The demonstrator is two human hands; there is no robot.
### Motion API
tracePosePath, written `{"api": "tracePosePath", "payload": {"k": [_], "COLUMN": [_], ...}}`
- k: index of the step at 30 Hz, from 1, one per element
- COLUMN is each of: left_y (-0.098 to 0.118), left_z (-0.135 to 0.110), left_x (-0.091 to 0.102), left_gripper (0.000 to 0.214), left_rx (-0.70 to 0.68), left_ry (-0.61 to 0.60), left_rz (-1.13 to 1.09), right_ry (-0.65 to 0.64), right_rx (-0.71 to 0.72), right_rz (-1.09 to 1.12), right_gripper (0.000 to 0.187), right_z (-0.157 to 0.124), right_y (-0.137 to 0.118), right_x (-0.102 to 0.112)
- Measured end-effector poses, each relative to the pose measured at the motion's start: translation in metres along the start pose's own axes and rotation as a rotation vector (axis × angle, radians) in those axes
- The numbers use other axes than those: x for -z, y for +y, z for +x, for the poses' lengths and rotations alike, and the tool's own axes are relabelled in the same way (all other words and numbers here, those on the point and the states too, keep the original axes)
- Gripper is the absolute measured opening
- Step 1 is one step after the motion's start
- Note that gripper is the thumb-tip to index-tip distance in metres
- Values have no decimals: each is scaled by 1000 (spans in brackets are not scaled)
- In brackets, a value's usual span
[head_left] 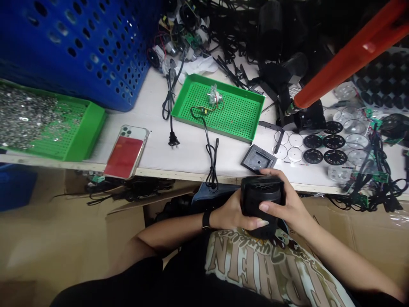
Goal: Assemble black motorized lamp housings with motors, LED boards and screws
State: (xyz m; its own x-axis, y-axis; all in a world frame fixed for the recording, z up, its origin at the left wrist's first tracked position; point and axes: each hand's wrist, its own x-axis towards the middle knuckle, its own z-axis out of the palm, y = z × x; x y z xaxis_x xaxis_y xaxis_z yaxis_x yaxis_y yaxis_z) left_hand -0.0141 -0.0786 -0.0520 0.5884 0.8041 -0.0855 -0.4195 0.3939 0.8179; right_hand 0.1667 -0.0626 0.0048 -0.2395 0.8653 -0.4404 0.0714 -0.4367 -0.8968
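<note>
Both my hands hold a black plastic housing [262,197] close to my chest, below the table's front edge. My left hand [227,213] grips its left side, fingers curled under it. My right hand [289,204] wraps over the right side, with fingertips lying across the front. A black square plate [258,158] lies on the table just above the housing. A black cord [211,158] hangs over the table edge beside my left hand.
A green perforated tray [246,111] with a small motor part and wires sits mid-table. A phone [127,151] lies left, near a green tray of metal bits [86,136] and a blue crate [79,47]. Black and clear discs [326,147] and tangled wires lie right. An orange bar [351,55] crosses upper right.
</note>
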Motion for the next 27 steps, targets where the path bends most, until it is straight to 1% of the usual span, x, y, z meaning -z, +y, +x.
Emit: {"api": "tracePosePath", "payload": {"k": [2, 3, 8, 11, 15, 19, 22, 24, 27], "left_y": [3, 4, 9, 10, 9, 6, 8, 11, 15], "left_z": [3, 5, 11, 13, 16, 19, 20, 21, 22], "left_x": [-3, -4, -9, -11, -13, -13, -11, -11, -10], "left_gripper": [72, 71, 69, 67, 64, 66, 68, 68, 67], "left_rx": [-17, -22, -18, -26, -85, -137, -133, -100, -58], "left_ry": [-9, -7, 15, 14, -12, -22, -18, -18, -51], "left_rz": [-11, -16, 16, 44, 69, 86, 66, 26, 5], "right_ry": [-3, -4, 31, 45, 67, 48, -20, -72, -87], "right_rx": [-21, -35, -33, -6, 22, 2, -59, -141, -280], "right_rz": [0, 5, 33, 13, -9, -14, 10, 75, 181], "right_gripper": [89, 90, 70, 63, 60, 59, 73, 81, 75], "right_z": [1, 2, 3, 3, 2, 3, 7, 9, 12], "right_y": [-2, -2, 4, 3, 0, -4, -10, -14, -21], "right_x": [3, 3, 6, 7, 7, 10, 16, 21, 24]}}
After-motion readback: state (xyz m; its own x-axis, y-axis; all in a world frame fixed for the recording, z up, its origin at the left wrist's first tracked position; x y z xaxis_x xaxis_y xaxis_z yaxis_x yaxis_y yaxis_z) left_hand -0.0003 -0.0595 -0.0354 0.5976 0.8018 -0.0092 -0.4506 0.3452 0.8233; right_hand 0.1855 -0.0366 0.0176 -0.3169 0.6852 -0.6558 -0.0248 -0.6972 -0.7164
